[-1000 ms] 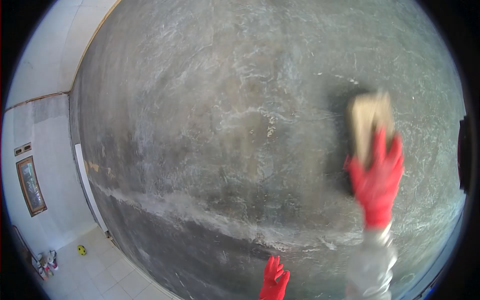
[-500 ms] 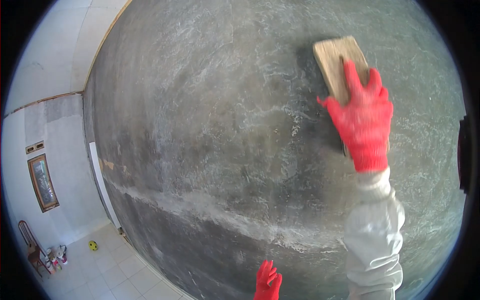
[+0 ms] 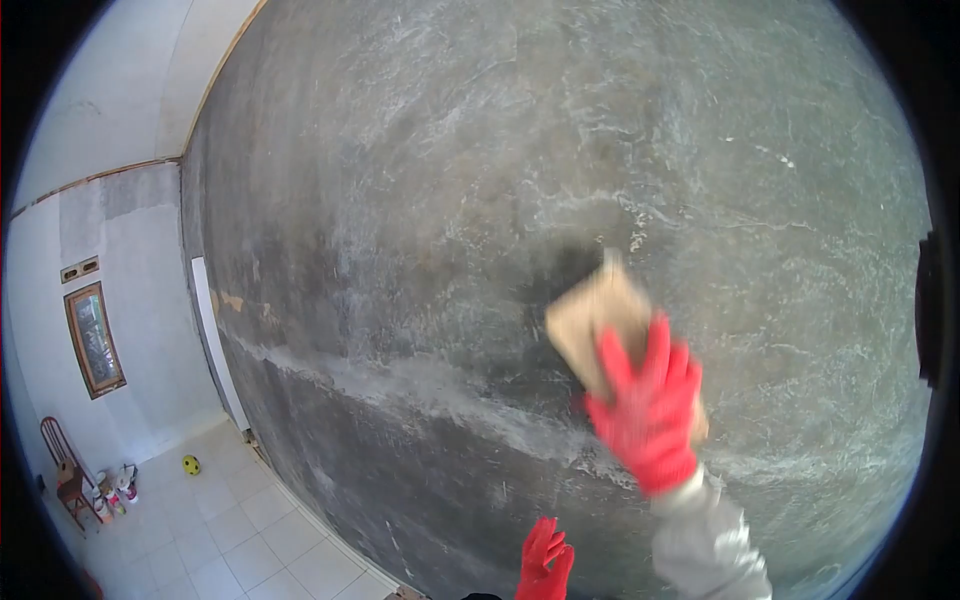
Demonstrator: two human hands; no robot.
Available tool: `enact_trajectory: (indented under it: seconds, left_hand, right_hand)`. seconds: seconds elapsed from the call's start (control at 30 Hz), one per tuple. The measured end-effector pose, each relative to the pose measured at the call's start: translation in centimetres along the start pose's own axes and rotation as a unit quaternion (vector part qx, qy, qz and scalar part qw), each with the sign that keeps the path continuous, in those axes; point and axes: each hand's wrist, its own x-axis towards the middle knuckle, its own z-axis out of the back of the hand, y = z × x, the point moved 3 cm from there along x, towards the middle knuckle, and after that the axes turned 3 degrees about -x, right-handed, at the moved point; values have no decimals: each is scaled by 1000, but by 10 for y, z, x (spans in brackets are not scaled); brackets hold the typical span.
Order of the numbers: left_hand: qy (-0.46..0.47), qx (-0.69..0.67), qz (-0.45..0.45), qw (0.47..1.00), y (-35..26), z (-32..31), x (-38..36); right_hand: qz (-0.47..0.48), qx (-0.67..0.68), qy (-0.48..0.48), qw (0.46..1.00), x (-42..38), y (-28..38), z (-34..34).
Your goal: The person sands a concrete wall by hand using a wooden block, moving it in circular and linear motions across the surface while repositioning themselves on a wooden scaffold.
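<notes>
A flat, rectangular wooden float (image 3: 590, 318), blurred by motion, lies against the rough grey wall (image 3: 400, 250). My right hand (image 3: 648, 415), in a red knit glove, grips it from behind with the fingers spread over its back. The palm hides the float's lower part and any handle. At the bottom edge of the view, my left hand (image 3: 545, 560) wears a matching red glove. Its fingers are stretched out, apart from the float, and I see nothing in them.
A pale band (image 3: 430, 400) crosses the wall's lower part. To the left are a white wall with a wooden-framed window (image 3: 95, 340), a chair (image 3: 70, 475), several containers (image 3: 122, 485) and a yellow ball (image 3: 191, 464) on the tiled floor (image 3: 215, 520).
My right hand has swept the float down and to the left across the wall, and the float is now tilted further. My left hand has barely shifted. The view has turned slightly.
</notes>
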Motion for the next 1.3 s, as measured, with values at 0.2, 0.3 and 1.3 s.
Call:
enact_trajectory:
  seconds: [0.2, 0.3, 1.3]
  left_hand:
    - [-47, 218, -39, 974, -36, 13, 4]
    - [-68, 194, -57, 977, -37, 22, -1]
    - [-89, 410, -331, 845, -105, -41, 97]
  right_hand:
    - [-62, -65, -128, 988, 183, 16, 27]
    - [-35, -46, -83, 995, 148, 31, 11]
    - [170, 21, 96, 980, 34, 105, -30]
